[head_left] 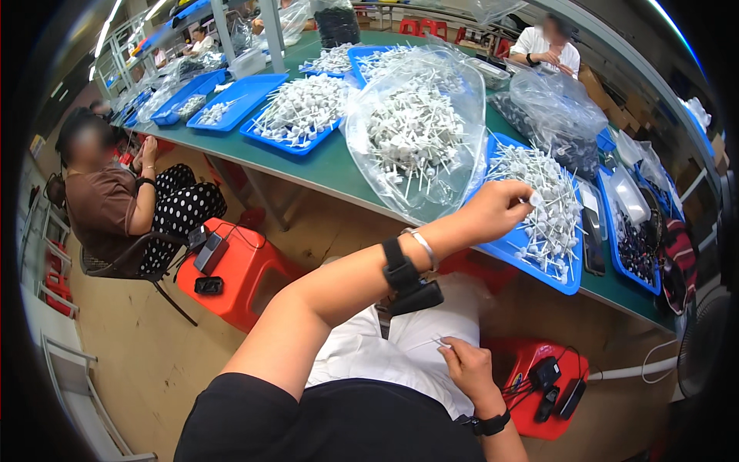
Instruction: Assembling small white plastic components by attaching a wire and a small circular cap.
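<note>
My left hand (504,209) reaches across to the right, over a blue tray (566,286) heaped with white round-headed parts on thin stems (539,208). Its thumb and fingers pinch one such white part (536,199). Lower down, above my lap, my right hand (468,368) is closed on a thin, pale, pointed piece (441,342), too small to name exactly. Left of the tray, a clear plastic bag (362,165) lies open, filled with more of the white parts (416,131).
More blue trays (245,96) stand along the green table (323,171). Dark parts fill a bag (550,115) behind. Red stools with electronic devices flank me, one left (231,266), one right (531,362). A person (115,192) sits at left, another (548,50) across the table.
</note>
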Demonstrator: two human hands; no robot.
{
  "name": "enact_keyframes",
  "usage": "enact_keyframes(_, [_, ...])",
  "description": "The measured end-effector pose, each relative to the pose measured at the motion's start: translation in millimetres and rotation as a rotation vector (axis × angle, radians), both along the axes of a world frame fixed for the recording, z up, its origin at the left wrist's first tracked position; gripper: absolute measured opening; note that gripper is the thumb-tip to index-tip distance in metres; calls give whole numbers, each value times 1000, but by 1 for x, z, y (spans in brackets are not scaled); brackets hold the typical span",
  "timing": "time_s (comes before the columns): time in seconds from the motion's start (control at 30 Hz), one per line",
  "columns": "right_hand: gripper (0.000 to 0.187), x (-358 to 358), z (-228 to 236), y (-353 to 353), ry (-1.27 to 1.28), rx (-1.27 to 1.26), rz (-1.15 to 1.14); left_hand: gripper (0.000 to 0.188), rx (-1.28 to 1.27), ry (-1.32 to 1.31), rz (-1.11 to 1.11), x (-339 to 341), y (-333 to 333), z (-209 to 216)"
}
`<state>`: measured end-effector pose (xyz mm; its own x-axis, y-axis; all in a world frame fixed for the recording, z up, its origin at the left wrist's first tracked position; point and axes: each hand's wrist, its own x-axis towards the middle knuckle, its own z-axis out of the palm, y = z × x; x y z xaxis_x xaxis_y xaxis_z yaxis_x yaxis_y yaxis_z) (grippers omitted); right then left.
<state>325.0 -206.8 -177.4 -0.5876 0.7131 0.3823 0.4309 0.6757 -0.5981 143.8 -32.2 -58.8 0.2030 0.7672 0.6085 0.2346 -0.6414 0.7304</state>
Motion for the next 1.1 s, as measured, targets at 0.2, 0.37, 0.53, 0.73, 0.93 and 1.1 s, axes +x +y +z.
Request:
enact_keyframes(0.2, [15, -2, 2, -1, 198, -332, -144, 21, -534, -389, -60, -49, -118, -27])
enact_keyframes(0.37, [20, -14, 15, 0, 153, -489, -172, 18, -681, -353, 30, -73, -183, -89])
enact_keyframes(0.53, [18, -27, 22, -4, 66, -403, -86, 24, -739, -259, -29, -75, -208, -125])
enact_keyframes(0.73, [15, -33, 22, -4, -13, -208, -37, 24, -483, -131, -49, -69, -208, -149])
enact_keyframes(0.93, [15, -32, 21, -7, -119, -109, -32, 22, -583, -80, -51, -67, -210, -154])
enact_keyframes(1.1, [15, -30, 17, -7, -209, -23, -27, 24, -547, -19, -63, -67, -208, -158])
